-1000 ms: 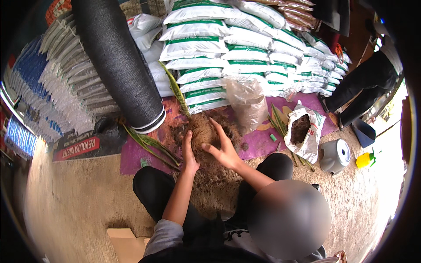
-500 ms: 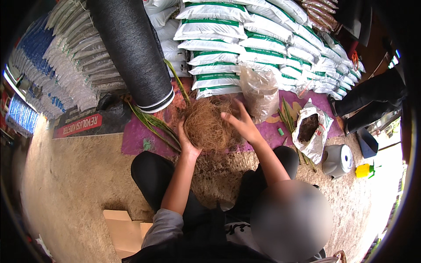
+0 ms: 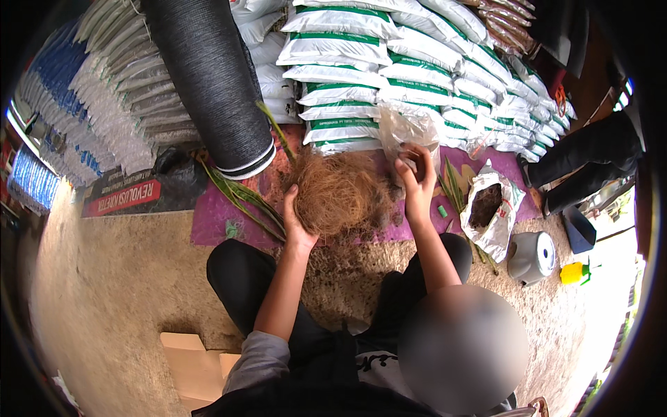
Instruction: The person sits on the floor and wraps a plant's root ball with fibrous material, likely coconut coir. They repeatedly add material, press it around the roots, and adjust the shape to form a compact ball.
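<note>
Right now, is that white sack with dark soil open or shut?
Open: the white sack's mouth gapes, and dark soil shows inside.

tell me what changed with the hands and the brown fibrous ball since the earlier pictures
The right hand let go of the brown fibrous ball and moved rightward, now overlapping the crumpled translucent plastic bag in view; contact is unclear. The left hand stays against the ball's left side.
</note>
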`<state>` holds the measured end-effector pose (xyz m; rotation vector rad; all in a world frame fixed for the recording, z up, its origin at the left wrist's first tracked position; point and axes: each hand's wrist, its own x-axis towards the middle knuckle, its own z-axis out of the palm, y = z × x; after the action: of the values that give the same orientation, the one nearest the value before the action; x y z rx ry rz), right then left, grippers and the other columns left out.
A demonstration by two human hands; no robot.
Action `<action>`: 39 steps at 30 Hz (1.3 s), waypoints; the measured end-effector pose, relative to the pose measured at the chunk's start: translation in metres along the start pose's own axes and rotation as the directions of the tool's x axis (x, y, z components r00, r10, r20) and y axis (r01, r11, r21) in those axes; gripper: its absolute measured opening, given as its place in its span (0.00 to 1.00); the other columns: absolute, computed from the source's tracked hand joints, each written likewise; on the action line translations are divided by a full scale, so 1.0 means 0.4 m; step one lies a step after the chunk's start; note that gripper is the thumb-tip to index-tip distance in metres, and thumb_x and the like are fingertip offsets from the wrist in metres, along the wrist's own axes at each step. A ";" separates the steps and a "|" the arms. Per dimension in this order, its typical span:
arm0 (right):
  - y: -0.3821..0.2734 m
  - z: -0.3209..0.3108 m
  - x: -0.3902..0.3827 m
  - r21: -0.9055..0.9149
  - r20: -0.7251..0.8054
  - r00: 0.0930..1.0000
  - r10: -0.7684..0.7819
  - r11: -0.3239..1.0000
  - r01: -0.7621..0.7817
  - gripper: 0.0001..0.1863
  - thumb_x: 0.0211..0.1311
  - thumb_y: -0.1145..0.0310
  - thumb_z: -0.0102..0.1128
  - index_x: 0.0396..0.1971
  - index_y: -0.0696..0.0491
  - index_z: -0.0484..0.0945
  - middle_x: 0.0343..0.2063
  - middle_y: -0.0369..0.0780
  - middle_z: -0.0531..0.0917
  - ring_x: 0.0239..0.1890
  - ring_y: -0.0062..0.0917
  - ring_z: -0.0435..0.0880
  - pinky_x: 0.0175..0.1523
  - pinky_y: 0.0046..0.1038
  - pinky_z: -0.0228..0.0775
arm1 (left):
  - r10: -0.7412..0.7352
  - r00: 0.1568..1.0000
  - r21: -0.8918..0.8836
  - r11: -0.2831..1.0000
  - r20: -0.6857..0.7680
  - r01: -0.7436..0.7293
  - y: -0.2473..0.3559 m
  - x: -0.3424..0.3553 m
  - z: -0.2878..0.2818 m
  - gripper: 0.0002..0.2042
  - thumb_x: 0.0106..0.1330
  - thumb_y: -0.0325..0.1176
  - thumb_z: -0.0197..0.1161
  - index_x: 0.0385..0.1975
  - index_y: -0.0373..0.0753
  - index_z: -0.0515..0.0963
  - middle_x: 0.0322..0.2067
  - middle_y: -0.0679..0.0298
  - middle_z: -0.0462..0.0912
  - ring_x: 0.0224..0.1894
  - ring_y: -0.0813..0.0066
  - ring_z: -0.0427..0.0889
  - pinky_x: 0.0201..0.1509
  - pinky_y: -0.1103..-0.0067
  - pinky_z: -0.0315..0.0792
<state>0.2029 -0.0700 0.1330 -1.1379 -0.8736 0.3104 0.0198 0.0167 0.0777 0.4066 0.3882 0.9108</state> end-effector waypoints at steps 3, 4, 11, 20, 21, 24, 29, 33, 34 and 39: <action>-0.002 0.010 -0.030 -0.230 0.241 0.943 -0.228 0.931 0.284 0.17 0.41 0.68 0.69 0.30 0.57 0.73 0.30 0.38 0.76 0.35 0.25 0.75 0.43 0.28 0.67 | 0.051 0.999 0.008 0.999 0.011 -0.051 0.004 0.005 0.003 0.29 0.57 0.52 0.55 0.54 0.38 0.65 0.48 0.58 0.73 0.50 0.62 0.73 0.52 0.65 0.70; -0.028 0.041 -0.046 -0.314 0.322 0.908 -0.267 0.875 0.368 0.16 0.41 0.69 0.68 0.30 0.57 0.73 0.29 0.40 0.76 0.35 0.29 0.76 0.43 0.30 0.68 | 0.067 0.998 0.022 0.997 0.021 -0.068 0.007 0.006 0.001 0.29 0.58 0.52 0.53 0.55 0.39 0.65 0.49 0.59 0.72 0.50 0.63 0.73 0.52 0.65 0.70; -0.016 0.075 -0.097 -0.423 0.386 0.891 -0.237 0.813 0.400 0.11 0.42 0.80 0.63 0.29 0.57 0.77 0.32 0.42 0.80 0.37 0.31 0.80 0.44 0.29 0.71 | 0.094 0.996 -0.012 0.996 -0.007 -0.094 -0.007 0.008 0.008 0.28 0.59 0.52 0.51 0.54 0.39 0.65 0.49 0.59 0.73 0.49 0.63 0.74 0.53 0.67 0.69; -0.058 0.087 -0.118 -0.157 0.663 0.697 -0.272 0.861 0.485 0.08 0.51 0.77 0.55 0.33 0.61 0.76 0.39 0.47 0.80 0.41 0.33 0.81 0.48 0.33 0.73 | 0.031 0.996 -0.178 0.984 0.082 -0.016 -0.013 0.044 -0.064 0.28 0.59 0.51 0.51 0.54 0.39 0.66 0.46 0.58 0.74 0.47 0.64 0.75 0.49 0.67 0.72; -0.051 0.080 -0.106 -0.181 0.556 0.722 -0.411 0.788 0.588 0.06 0.49 0.81 0.54 0.30 0.61 0.76 0.35 0.45 0.81 0.39 0.31 0.80 0.46 0.33 0.73 | 0.060 0.997 -0.152 0.987 0.049 -0.052 -0.007 0.030 -0.031 0.28 0.59 0.52 0.51 0.54 0.39 0.66 0.47 0.58 0.74 0.47 0.64 0.75 0.49 0.67 0.72; -0.068 0.052 -0.066 -0.354 0.281 0.755 -0.593 0.667 0.656 0.12 0.45 0.83 0.56 0.34 0.60 0.74 0.37 0.45 0.78 0.42 0.34 0.77 0.46 0.30 0.71 | 0.072 0.996 -0.111 0.992 0.049 -0.066 -0.003 0.031 -0.011 0.29 0.60 0.54 0.47 0.55 0.40 0.65 0.49 0.57 0.73 0.49 0.62 0.74 0.51 0.64 0.72; -0.059 0.045 -0.038 -0.481 0.274 0.818 -0.506 0.664 0.572 0.31 0.44 0.72 0.67 0.52 0.57 0.68 0.53 0.50 0.67 0.55 0.41 0.66 0.57 0.35 0.61 | -0.014 0.986 -0.140 0.989 0.164 0.037 -0.014 0.024 -0.023 0.30 0.61 0.55 0.43 0.58 0.41 0.62 0.51 0.56 0.71 0.51 0.61 0.73 0.54 0.63 0.70; -0.015 0.075 -0.074 -0.474 0.666 0.663 -0.342 0.492 0.730 0.43 0.46 0.43 0.62 0.61 0.47 0.61 0.63 0.46 0.56 0.64 0.43 0.54 0.65 0.47 0.45 | -0.042 0.961 -0.082 0.994 0.274 0.067 -0.040 0.006 0.011 0.31 0.61 0.54 0.45 0.59 0.40 0.59 0.54 0.55 0.68 0.54 0.62 0.70 0.57 0.63 0.67; -0.016 0.083 -0.077 -0.463 0.681 0.664 -0.308 0.522 0.717 0.43 0.46 0.42 0.61 0.61 0.46 0.60 0.64 0.45 0.56 0.65 0.43 0.53 0.66 0.48 0.43 | -0.040 0.956 -0.064 0.996 0.290 0.061 -0.046 -0.002 0.020 0.31 0.60 0.53 0.46 0.60 0.40 0.59 0.55 0.55 0.67 0.55 0.62 0.70 0.57 0.63 0.67; -0.010 0.093 -0.077 -0.361 0.680 0.680 -0.274 0.682 0.636 0.50 0.39 0.42 0.66 0.62 0.50 0.58 0.63 0.45 0.58 0.65 0.42 0.54 0.66 0.47 0.44 | -0.114 0.949 0.057 0.993 0.294 0.101 -0.049 -0.027 0.035 0.30 0.64 0.54 0.39 0.60 0.40 0.57 0.57 0.56 0.64 0.58 0.62 0.66 0.60 0.64 0.62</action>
<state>0.1549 -0.0664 0.1282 -1.3255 -1.8881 -0.0894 0.0337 -0.0053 0.0815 0.5466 0.1508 0.7223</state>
